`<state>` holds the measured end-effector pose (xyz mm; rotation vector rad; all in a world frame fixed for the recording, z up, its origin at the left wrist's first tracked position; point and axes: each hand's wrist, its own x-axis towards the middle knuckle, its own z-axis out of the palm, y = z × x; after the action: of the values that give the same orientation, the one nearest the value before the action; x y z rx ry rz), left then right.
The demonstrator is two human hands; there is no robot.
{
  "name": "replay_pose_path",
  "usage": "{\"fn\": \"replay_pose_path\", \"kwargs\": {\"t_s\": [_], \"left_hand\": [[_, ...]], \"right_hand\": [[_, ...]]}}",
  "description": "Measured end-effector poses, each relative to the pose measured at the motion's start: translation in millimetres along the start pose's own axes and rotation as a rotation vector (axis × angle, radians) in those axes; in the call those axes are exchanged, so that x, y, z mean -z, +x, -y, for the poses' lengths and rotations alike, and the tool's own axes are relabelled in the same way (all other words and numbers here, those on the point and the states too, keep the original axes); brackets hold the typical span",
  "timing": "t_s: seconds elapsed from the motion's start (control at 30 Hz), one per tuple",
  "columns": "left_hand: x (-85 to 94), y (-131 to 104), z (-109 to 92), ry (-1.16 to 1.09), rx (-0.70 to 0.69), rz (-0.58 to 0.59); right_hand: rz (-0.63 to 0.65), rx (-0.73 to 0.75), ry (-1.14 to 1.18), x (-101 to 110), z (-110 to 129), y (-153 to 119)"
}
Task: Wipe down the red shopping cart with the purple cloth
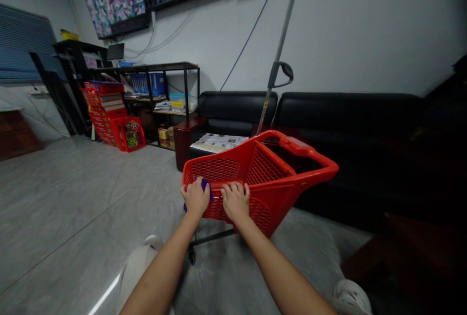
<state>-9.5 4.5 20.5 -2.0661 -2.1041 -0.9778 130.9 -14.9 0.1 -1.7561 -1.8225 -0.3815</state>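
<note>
A red plastic shopping cart (pixel 282 193) with latticed sides stands in front of me, its handle toward the right. My left hand (pixel 197 198) is closed around a purple cloth (pixel 206 187) and presses it against the rim near the cart's front left corner. My right hand (pixel 236 200) rests on the near rim just to the right, its fingers curled over the edge. The fingertips inside the basket are partly hidden. Below the basket, a dark frame bar (pixel 213 238) and a small caster wheel (pixel 191 255) show.
Behind the cart is a black sofa (pixel 343 115) with newspapers (pixel 219 142) on its seat. A grey pole with a grip (pixel 280 74) leans there. Shelving (pixel 186 86) and stacked red boxes (pixel 105 113) stand at the left. My shoes (pixel 352 295) are on the grey tile floor (pixel 73 198).
</note>
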Motion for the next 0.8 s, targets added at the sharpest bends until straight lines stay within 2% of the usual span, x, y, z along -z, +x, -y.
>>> {"fn": "replay_pose_path", "kwargs": {"t_s": [0.1, 0.23, 0.3, 0.4, 0.53, 0.67, 0.8], "left_hand": [[-3.4, 0.0, -10.8, -0.009, -0.093, 0.013], [-3.6, 3.4, -2.8, -0.014, -0.15, 0.033], [-2.0, 7.5, 5.9, -0.02, -0.158, 0.051], [0.1, 13.0, 17.3, -0.051, -0.164, 0.062], [-0.7, 12.4, 19.9, -0.066, -0.085, 0.042], [-5.1, 3.8, -4.1, -0.011, 0.025, -0.021], [-12.0, -4.7, -42.3, -0.006, -0.073, -0.01]], "right_hand": [[0.013, 0.008, -0.008, 1.8, 0.5, -1.4], [0.095, 0.121, -0.034, 15.2, -8.8, 5.6], [0.1, 0.152, -0.067, 25.8, -19.1, 12.8], [0.024, 0.046, -0.133, 40.2, -38.2, 20.2], [0.029, 0.062, -0.147, 46.6, -53.9, 14.9], [0.016, 0.052, -0.11, 43.1, -52.9, 7.5], [0.015, 0.039, -0.094, 42.3, -49.7, 8.2]]}}
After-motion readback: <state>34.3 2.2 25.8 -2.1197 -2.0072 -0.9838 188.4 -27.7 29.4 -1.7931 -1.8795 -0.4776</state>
